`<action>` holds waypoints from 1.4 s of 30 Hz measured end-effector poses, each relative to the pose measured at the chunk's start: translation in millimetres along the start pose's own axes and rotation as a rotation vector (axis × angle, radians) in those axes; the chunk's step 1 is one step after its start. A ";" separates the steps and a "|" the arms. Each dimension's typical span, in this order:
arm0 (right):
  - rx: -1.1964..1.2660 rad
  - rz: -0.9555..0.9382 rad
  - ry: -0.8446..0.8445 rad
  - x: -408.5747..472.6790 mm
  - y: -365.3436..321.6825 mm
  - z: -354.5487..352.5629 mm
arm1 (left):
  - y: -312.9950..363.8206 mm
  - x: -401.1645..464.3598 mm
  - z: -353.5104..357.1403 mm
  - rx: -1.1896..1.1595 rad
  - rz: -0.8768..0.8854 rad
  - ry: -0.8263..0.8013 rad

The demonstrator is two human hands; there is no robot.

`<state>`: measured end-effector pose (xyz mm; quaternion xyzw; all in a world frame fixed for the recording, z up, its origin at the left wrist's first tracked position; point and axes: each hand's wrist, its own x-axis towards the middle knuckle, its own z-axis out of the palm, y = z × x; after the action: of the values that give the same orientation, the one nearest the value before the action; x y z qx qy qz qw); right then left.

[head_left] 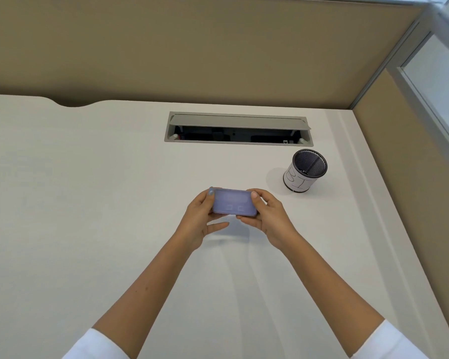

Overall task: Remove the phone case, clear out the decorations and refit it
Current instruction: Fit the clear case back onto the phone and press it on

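Observation:
A phone (233,203) in a pale purple case is held sideways above the white desk (88,203), its flat face turned up toward me. My left hand (201,218) grips its left end, thumb over the top corner. My right hand (266,216) grips the right end, thumb on the upper edge and fingers curled beneath. Faint square marks show on the purple face. I cannot tell whether this is the screen or the back of the case.
A black mesh pen cup (305,171) with a white paper label stands to the right of the hands. Behind them an open cable hatch (237,129) is set into the desk. Tan partition walls (192,47) close off the back and right sides.

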<state>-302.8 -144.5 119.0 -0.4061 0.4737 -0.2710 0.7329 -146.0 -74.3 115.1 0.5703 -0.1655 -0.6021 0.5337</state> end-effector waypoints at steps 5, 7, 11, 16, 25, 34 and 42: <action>0.028 0.008 0.037 2.5 0.6 2.9 | 4.0 6.8 1.4 0.030 -0.003 0.053; 0.004 -0.005 0.054 4.8 0.0 5.8 | 3.1 9.2 4.3 0.062 0.041 0.106; -0.042 -0.031 0.039 8.1 -4.8 9.3 | 2.1 11.5 6.4 -0.002 0.056 0.137; 0.036 -0.017 -0.067 8.3 -18.7 7.1 | 11.6 15.3 -3.2 -0.152 0.019 0.057; -0.252 -0.190 0.017 19.7 -26.3 5.8 | 19.0 16.1 0.3 -0.224 -0.109 0.008; -0.070 -0.224 -0.144 23.3 -9.3 23.1 | -4.2 11.1 23.6 -0.518 -0.238 -0.092; -0.329 -0.275 -0.023 37.0 3.8 32.2 | -12.4 14.3 10.3 0.175 -0.205 0.097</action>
<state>-258.3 -160.5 105.4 -0.5839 0.4434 -0.2828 0.6184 -157.4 -85.8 100.8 0.6569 -0.1323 -0.6084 0.4253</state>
